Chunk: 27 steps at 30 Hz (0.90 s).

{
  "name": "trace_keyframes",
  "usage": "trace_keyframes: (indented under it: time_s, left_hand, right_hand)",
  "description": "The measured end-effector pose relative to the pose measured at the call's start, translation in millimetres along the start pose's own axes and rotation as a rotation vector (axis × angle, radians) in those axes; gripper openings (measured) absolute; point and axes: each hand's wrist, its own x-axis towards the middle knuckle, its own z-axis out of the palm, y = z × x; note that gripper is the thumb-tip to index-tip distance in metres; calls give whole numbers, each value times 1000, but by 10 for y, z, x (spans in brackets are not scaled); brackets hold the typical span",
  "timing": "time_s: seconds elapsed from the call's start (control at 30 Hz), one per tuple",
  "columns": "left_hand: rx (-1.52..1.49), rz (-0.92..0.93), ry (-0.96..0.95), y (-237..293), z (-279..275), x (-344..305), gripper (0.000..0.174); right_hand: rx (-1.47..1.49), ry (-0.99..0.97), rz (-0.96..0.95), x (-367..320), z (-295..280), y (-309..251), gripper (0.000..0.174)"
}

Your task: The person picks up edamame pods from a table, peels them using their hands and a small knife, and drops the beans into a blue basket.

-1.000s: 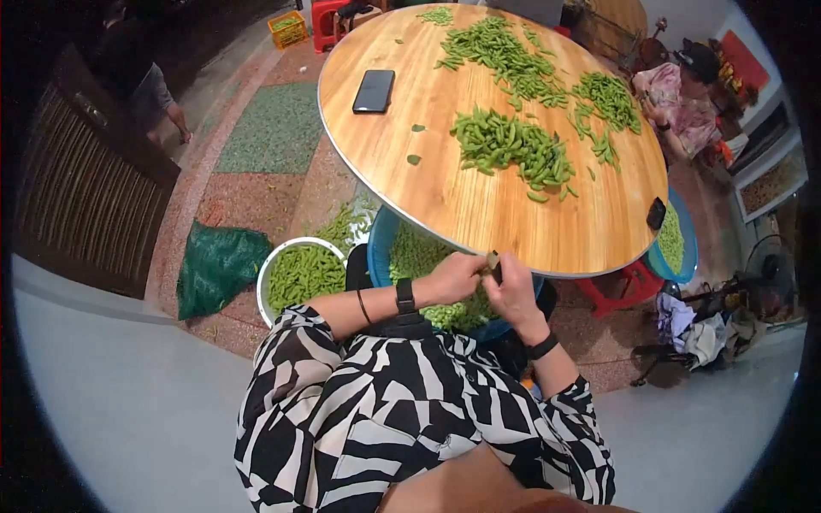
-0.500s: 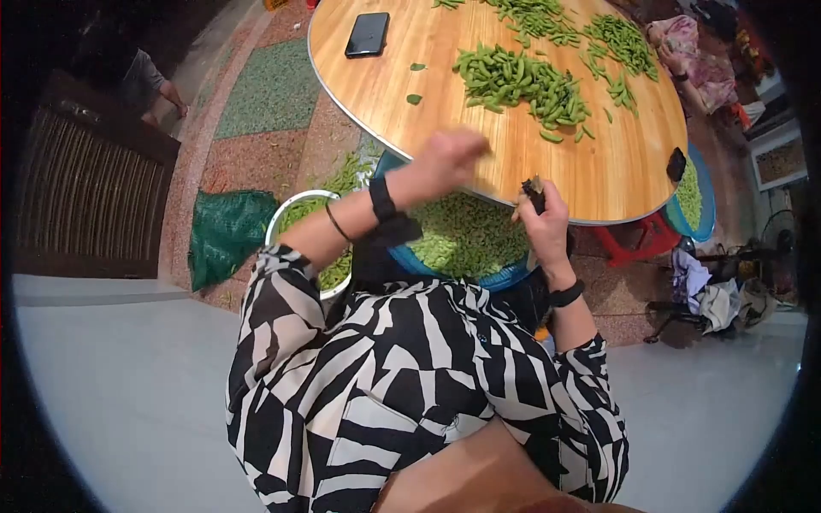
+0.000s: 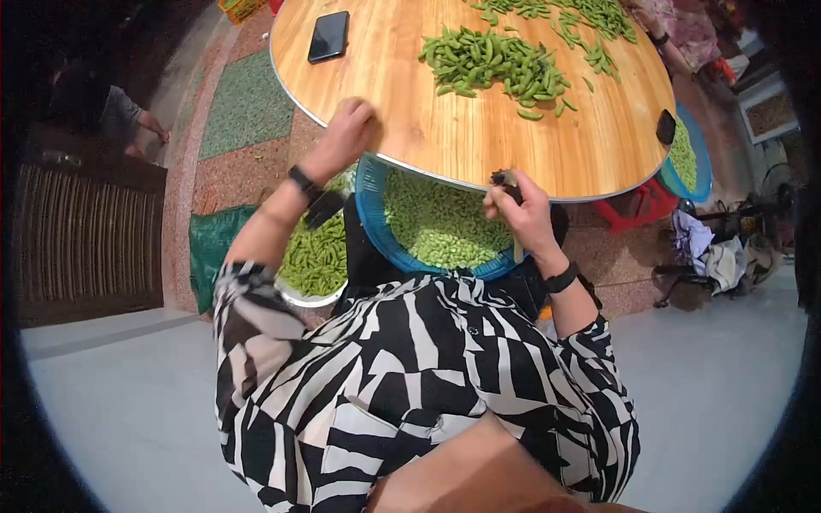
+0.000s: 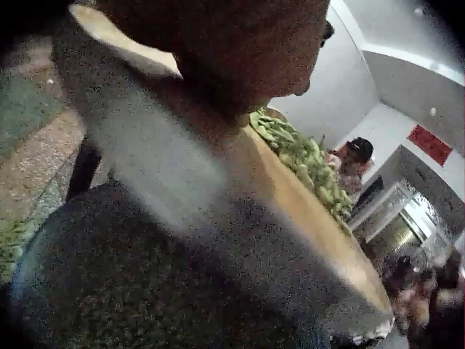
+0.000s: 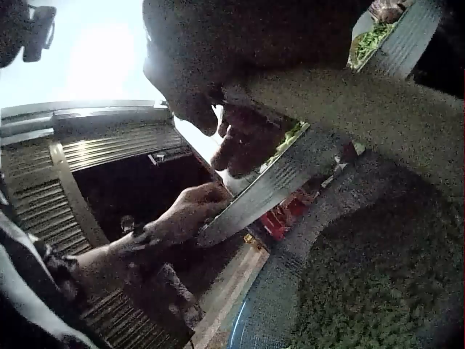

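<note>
The left hand (image 3: 346, 132) is at the table's left front edge in the head view, palm down, its fingers loosely bent and blurred; the right wrist view shows the same hand (image 5: 189, 211) against the rim. The right hand (image 3: 528, 209) grips a small dark object (image 3: 505, 179) above the front edge; what it is, I cannot tell. A pale narrow end (image 3: 517, 250) sticks out below that hand. Green pods (image 3: 492, 64) lie piled on the round wooden table (image 3: 410, 111). Shelled beans (image 3: 445, 214) fill a blue basket (image 3: 369, 205) under the edge.
A phone (image 3: 329, 37) lies at the table's left, a black item (image 3: 666, 127) at its right. More pods (image 3: 312, 256) fill a white-rimmed tub beside a green sack (image 3: 214, 248). A red stool (image 3: 637, 205) and another blue basket (image 3: 701, 167) stand at the right.
The hands have parted: the left hand has moved left across the table to its edge, while the right keeps hold of the dark object. Two leaves seen on the table earlier no longer show.
</note>
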Motion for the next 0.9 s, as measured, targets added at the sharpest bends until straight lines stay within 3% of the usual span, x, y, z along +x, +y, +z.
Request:
trace_keyframes:
  time_s: [0.07,0.1,0.13,0.2,0.23,0.3,0.4,0.53,0.67,0.73,0.77,0.9]
  left_hand:
    - [163,94,55,-21,-316,-338,19]
    - [134,-154,-37,-98,-436,-529,23]
    - [313,-367,-157,-209,-536,-676,26]
    - [816,-367,-343,72,-725,-640,28]
    - [814,-364,-345,131,-732,-528,28]
    - [472,48,-82,223,-600,-134,29]
    - [9,203,-201,620,-23,596,27]
    - [-1,379,-239,1065,933,1566,10]
    - [-3,371,-121,1230,1606,2233,13]
    - [180,279,-119,1277,1728,2319,14]
    - [111,191,-39,1278,1793,2272,15]
    - [67,89,-103,1124,1738,2174,13]
  right_hand:
    - [16,36,42,-39,-65,-54,14]
    - [61,81,68,-43,-113,0,15]
    - [106,125,94,-41,-141,37,17]
    - [157,150,104,-21,-111,20,18]
    - [284,160,138,-6,-87,2,20]
    - [453,170,183,38,-56,23,24]
    - [540,141,195,21,13,34,25]
    - [503,115,191,-69,95,10,24]
    - [499,139,186,-134,48,11,24]
    - [519,160,195,-156,24,3,24]
    - [514,156,194,-161,14,-16,24]
    - [515,158,175,-182,-43,44,24]
